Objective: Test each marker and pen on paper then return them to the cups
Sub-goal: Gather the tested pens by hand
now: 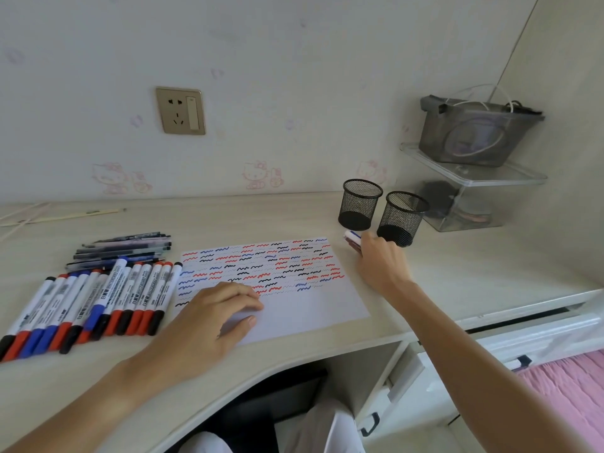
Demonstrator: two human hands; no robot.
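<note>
From my head view, my left hand [222, 308] lies flat on the paper [294, 308], fingers straight, pinning its near-left part and holding nothing. The upper part of the sheet is covered in red, blue and black squiggles; the lower part is bare.

My right hand [380, 259] is stretched out just past the paper's far right corner, fingers curled round a small bunch of pens [352, 238] whose white and reddish ends poke out to the left. It sits right at the base of the nearer cup [402, 219], seemingly touching it; the farther cup [360, 204] stands just beside that one. Both mesh cups look empty.

To my left, the markers [98, 302] lie in a fanned row, with the dark pens [124, 250] stacked just behind them, all well apart from the cups.

What worries me: my knuckles are so close to the nearer cup that a careless lift could knock it over or shove it into its neighbour. The bunch may also splay in my grip and spill a pen onto the desk [228, 217] instead of dropping in cleanly.
</note>
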